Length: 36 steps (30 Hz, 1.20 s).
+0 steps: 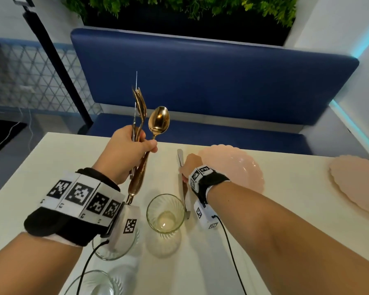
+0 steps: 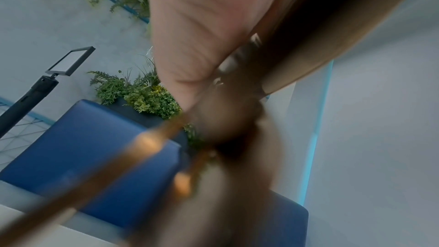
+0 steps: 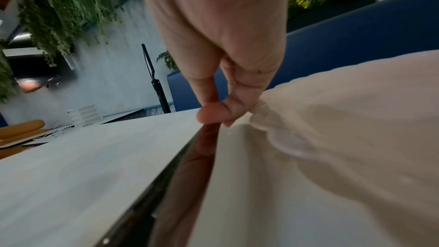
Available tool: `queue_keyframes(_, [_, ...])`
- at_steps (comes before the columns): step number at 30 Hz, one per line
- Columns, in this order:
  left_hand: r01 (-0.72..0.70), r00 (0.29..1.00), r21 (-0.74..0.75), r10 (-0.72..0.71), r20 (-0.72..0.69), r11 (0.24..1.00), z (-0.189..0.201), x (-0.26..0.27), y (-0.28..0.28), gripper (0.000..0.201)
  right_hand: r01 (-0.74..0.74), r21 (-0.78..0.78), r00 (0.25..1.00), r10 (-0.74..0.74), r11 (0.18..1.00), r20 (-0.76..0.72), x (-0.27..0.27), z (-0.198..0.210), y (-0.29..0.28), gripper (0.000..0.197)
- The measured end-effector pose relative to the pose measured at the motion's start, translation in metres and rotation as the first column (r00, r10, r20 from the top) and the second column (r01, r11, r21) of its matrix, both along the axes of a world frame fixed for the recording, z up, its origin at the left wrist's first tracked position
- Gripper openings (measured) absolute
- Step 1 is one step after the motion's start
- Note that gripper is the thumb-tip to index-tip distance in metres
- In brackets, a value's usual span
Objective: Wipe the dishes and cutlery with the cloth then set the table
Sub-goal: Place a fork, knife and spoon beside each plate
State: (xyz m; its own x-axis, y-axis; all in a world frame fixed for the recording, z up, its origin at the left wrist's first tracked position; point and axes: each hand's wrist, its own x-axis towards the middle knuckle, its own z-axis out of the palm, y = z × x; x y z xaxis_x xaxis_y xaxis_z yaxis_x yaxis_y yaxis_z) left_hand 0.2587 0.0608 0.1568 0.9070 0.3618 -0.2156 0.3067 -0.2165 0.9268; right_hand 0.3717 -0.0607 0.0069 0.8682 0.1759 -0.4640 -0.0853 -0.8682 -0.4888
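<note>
So we've got our left hand [image 1: 128,152] up in the air, fist closed round a bunch of gold cutlery: a spoon [image 1: 159,120], forks [image 1: 140,105] and what looks like a thin knife blade edge-on, all fanned out above the worktop [image 1: 51,167]. Our right hand [image 1: 190,165] is down on the worktop, thumb and fingertips pinching a silver table knife [image 1: 182,184] that lies flat just beside the left rim of the pink scalloped plate [image 1: 243,169]. In the right wrist view the knife blade runs right along next to that plate's edge.

A second pink plate [image 1: 354,179] sits well apart at the far right. A ribbed glass tumbler [image 1: 165,212] stands just beside the knife's near end, and two more glasses [image 1: 113,250] are partly hidden under our left wrist. No cloth visible anywhere, so we're guessing wiping is done and this is the table-setting bit.

What could go wrong:
- the bundle in the left hand is loose and splayed, so the spoon could slip out and clatter onto the glasses right below
- sliding the knife toward us could knock the tumbler
- our left wrist and its cable hang right over the glasses, so one low swing could tip them
</note>
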Motion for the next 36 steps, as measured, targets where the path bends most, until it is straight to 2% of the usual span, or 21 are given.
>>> queue_keyframes(3, [-0.001, 1.0, -0.002, 0.001, -0.012, 1.0, -0.005, 0.004, 0.001, 0.019, -0.036, -0.072, 0.998, 0.04, 0.997, 0.045, 0.001, -0.001, -0.005, 0.03])
queue_keyframes(4, [-0.002, 1.0, -0.003, 0.002, -0.016, 1.0, -0.006, 0.006, 0.001, 0.019, -0.035, -0.132, 0.999, 0.04, 0.991, 0.032, 0.002, 0.001, -0.007, 0.031])
queue_keyframes(6, [-0.004, 1.0, -0.012, 0.004, -0.019, 1.0, -0.007, 0.009, 0.0, 0.02, 0.006, -0.133, 0.999, -0.002, 0.991, 0.032, -0.003, 0.01, -0.01, 0.03])
queue_keyframes(11, [-0.016, 1.0, -0.04, 0.015, -0.026, 0.999, -0.011, 0.016, -0.005, 0.02, -0.122, -0.302, 0.986, 0.149, 0.945, 0.069, 0.006, -0.001, -0.009, 0.043])
queue_keyframes(17, [-0.015, 0.999, -0.086, 0.012, -0.038, 0.996, -0.018, 0.019, -0.012, 0.02, -0.258, -0.483, 0.929, 0.353, 0.837, 0.114, 0.011, 0.005, -0.011, 0.041])
queue_keyframes(21, [-0.026, 0.999, -0.107, 0.022, -0.044, 0.994, -0.022, 0.02, -0.014, 0.021, -0.296, -0.48, 0.915, 0.389, 0.826, 0.105, 0.018, 0.003, -0.01, 0.036])
queue_keyframes(28, [-0.04, 0.999, -0.111, 0.036, -0.038, 0.993, -0.023, 0.021, -0.012, 0.021, -0.242, -0.355, 0.951, 0.293, 0.903, 0.095, 0.021, 0.0, -0.01, 0.043])
queue_keyframes(30, [-0.041, 0.998, -0.129, 0.035, -0.048, 0.991, -0.024, 0.021, -0.01, 0.023, -0.191, -0.255, 0.968, 0.226, 0.948, 0.113, 0.025, 0.01, -0.006, 0.038])
queue_keyframes(32, [-0.033, 0.998, -0.133, 0.026, -0.053, 0.991, -0.026, 0.021, -0.006, 0.025, -0.105, -0.134, 0.963, 0.134, 0.985, 0.233, 0.028, 0.033, -0.002, 0.025])
queue_keyframes(34, [-0.027, 0.998, -0.117, 0.019, -0.066, 0.993, -0.028, 0.022, -0.003, 0.026, -0.072, 0.067, 0.89, 0.033, 0.995, 0.456, 0.025, 0.063, -0.008, 0.017])
queue_keyframes(35, [-0.023, 0.997, -0.106, 0.016, -0.071, 0.994, -0.028, 0.022, -0.003, 0.027, -0.132, 0.165, 0.805, 0.009, 0.977, 0.593, 0.019, 0.079, -0.012, 0.017])
queue_keyframes(36, [-0.017, 0.997, -0.092, 0.011, -0.073, 0.996, -0.028, 0.023, -0.003, 0.028, -0.259, 0.206, 0.714, 0.043, 0.944, 0.699, 0.011, 0.096, -0.017, 0.017])
